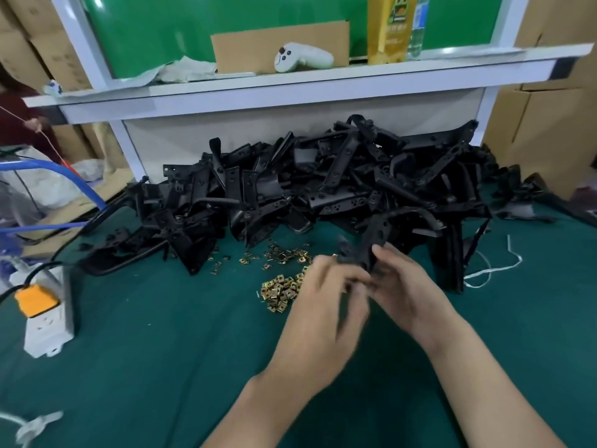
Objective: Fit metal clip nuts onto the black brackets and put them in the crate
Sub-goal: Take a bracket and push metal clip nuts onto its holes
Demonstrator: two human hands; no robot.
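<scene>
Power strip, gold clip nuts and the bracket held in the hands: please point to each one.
power strip (pixel 48 328): head view, on its white body.
clip nuts (pixel 279 291): head view, middle of the nearer heap.
held bracket (pixel 376 232): head view, on its arm with holes.

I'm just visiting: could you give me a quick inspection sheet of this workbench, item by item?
Surface: green mat covers table.
Job's things: bracket pile at back; clip nuts loose in front; crate not seen.
Clutter: white string at right; white controller, yellow carton on shelf.
Hands: right hand grips held bracket; left hand blurred beside it.
Cables: power strip with orange plug, blue tube at left.
Surroundings: cardboard boxes both sides.
</scene>
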